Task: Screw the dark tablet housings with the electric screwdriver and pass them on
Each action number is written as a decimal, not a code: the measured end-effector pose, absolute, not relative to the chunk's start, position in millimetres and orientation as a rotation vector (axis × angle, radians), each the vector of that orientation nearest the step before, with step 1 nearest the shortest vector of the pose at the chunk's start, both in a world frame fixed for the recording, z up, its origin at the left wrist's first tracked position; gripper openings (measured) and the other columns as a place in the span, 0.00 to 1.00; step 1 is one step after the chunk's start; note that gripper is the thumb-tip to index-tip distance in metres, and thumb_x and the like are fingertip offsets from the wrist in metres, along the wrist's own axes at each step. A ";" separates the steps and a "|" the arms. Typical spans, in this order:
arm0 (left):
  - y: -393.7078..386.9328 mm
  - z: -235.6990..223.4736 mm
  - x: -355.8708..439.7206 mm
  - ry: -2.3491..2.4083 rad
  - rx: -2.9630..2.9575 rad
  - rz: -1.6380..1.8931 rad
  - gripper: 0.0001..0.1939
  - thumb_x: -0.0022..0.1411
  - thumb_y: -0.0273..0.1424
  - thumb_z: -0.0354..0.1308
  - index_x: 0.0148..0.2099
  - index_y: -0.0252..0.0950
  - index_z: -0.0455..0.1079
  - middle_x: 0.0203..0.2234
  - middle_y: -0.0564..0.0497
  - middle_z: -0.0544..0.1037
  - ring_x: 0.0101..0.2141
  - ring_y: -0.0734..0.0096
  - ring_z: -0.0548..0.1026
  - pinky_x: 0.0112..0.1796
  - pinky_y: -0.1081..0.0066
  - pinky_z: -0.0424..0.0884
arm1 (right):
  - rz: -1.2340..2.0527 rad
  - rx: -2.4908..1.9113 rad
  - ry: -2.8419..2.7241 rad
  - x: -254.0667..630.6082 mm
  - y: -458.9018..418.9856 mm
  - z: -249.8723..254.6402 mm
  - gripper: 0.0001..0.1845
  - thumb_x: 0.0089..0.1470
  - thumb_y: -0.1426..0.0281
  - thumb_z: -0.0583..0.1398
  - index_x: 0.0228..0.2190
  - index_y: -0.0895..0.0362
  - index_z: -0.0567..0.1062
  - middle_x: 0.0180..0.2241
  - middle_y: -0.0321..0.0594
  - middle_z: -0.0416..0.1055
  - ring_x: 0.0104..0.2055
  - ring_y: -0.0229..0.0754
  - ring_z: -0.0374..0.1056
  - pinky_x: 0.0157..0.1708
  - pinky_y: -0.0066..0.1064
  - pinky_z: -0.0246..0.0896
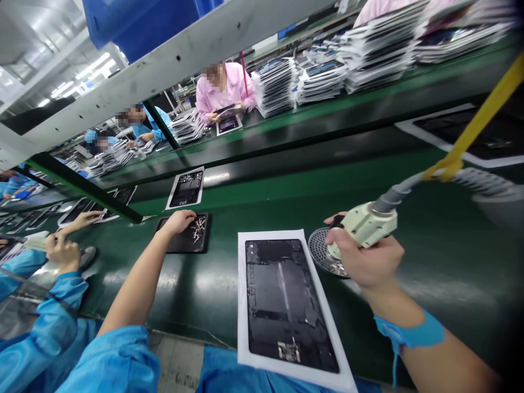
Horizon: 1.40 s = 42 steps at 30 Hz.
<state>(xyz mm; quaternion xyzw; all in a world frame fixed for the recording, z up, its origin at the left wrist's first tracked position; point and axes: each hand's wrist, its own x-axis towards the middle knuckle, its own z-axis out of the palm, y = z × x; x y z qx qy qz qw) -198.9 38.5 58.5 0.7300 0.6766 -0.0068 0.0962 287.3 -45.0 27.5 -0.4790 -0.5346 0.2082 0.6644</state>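
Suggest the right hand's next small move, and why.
Probably dip the cream electric screwdriver in the right hand into the round perforated metal tray for a screw: its nose sits over it, beside the black panel on white paper.

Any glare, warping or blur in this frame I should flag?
Head view: wide-angle warping tilts the green conveyor belt; ceiling lights leave pale glare streaks on it; the right hand and its cream electric screwdriver look sharp, while the coiled grey cable at the right edge looks soft and the corners darken.
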 end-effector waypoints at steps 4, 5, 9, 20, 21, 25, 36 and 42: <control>43.7 68.8 -195.8 2.011 2.103 -0.139 0.12 0.61 0.32 0.56 0.42 0.38 0.80 0.36 0.48 0.83 0.39 0.61 0.79 0.45 0.68 0.71 | 0.486 -1.101 -1.209 288.0 -45.0 26.8 0.12 0.51 0.63 0.67 0.20 0.53 0.76 0.30 0.40 0.80 0.33 0.46 0.77 0.39 0.38 0.75; 44.4 70.5 -194.7 2.015 2.090 -0.143 0.11 0.60 0.32 0.56 0.40 0.38 0.79 0.35 0.48 0.83 0.37 0.62 0.78 0.44 0.68 0.71 | 0.493 -1.101 -1.210 288.1 -45.0 26.5 0.12 0.51 0.63 0.67 0.21 0.53 0.76 0.30 0.40 0.80 0.33 0.45 0.77 0.38 0.38 0.75; 43.4 76.1 -192.4 2.069 2.054 -0.123 0.08 0.59 0.33 0.57 0.33 0.37 0.76 0.28 0.49 0.81 0.33 0.63 0.77 0.38 0.69 0.71 | 0.487 -1.104 -1.215 288.4 -44.5 24.7 0.11 0.51 0.63 0.68 0.22 0.52 0.76 0.33 0.39 0.81 0.36 0.47 0.78 0.41 0.38 0.76; -23.0 85.7 -122.8 1.786 1.673 0.714 0.26 0.59 0.50 0.64 0.49 0.34 0.79 0.36 0.44 0.85 0.36 0.60 0.82 0.42 0.62 0.79 | 0.438 -1.091 -1.240 288.6 -43.0 24.0 0.11 0.53 0.62 0.67 0.24 0.52 0.76 0.32 0.41 0.81 0.36 0.50 0.79 0.44 0.43 0.77; -31.7 80.1 -109.3 1.739 1.653 0.707 0.26 0.60 0.49 0.64 0.51 0.34 0.79 0.37 0.44 0.85 0.37 0.59 0.83 0.42 0.61 0.79 | 0.438 -1.090 -1.236 288.3 -43.0 23.9 0.10 0.53 0.62 0.67 0.25 0.52 0.76 0.32 0.41 0.81 0.36 0.50 0.79 0.44 0.43 0.77; -58.6 52.9 -61.4 1.611 1.814 0.653 0.17 0.67 0.41 0.59 0.49 0.37 0.81 0.35 0.47 0.85 0.36 0.63 0.83 0.42 0.63 0.79 | 0.453 -1.077 -1.231 287.6 -42.6 23.6 0.08 0.52 0.63 0.68 0.29 0.54 0.78 0.32 0.41 0.81 0.35 0.49 0.79 0.43 0.41 0.77; -56.6 3.9 -17.5 1.634 2.582 0.522 0.13 0.73 0.29 0.53 0.43 0.41 0.79 0.37 0.46 0.81 0.39 0.66 0.79 0.41 0.70 0.75 | 0.455 -1.065 -1.263 288.7 -42.3 26.9 0.09 0.52 0.62 0.67 0.31 0.54 0.78 0.32 0.42 0.82 0.33 0.48 0.80 0.40 0.39 0.78; -59.1 3.6 -13.6 1.698 2.685 0.364 0.13 0.73 0.29 0.51 0.41 0.41 0.78 0.37 0.47 0.80 0.39 0.67 0.76 0.40 0.69 0.74 | 0.466 -1.077 -1.265 289.1 -44.9 28.9 0.08 0.53 0.63 0.67 0.29 0.53 0.78 0.32 0.42 0.82 0.34 0.48 0.79 0.42 0.40 0.78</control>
